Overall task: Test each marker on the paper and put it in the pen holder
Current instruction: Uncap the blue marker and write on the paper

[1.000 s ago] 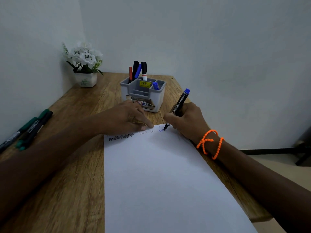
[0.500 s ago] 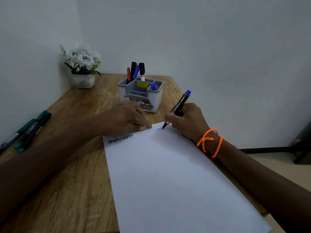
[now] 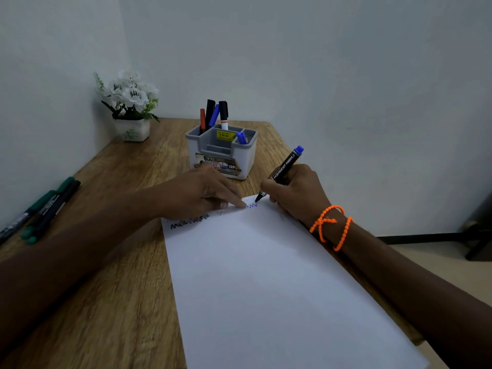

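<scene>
A white sheet of paper (image 3: 266, 275) lies on the wooden desk, with black, faint and blue zigzag marks along its far edge. My right hand (image 3: 295, 194) grips a black permanent marker with a blue end (image 3: 286, 165); its tip touches the paper at the blue zigzag. My left hand (image 3: 202, 193) presses the paper's far edge with straight fingertips. Behind the hands stands the grey pen holder (image 3: 222, 153), which holds several markers, red, black and blue. Green and black markers (image 3: 42, 207) lie at the desk's left edge.
A small white pot of white flowers (image 3: 130, 107) stands in the far left corner. Walls close the desk (image 3: 106, 302) in at the left and back. The desk's right edge runs just beyond the paper, with floor and a dark furniture leg (image 3: 479, 235) beyond.
The blue zigzag has grown a little to the right under the marker tip. The view has shifted slightly. My left hand still presses the paper.
</scene>
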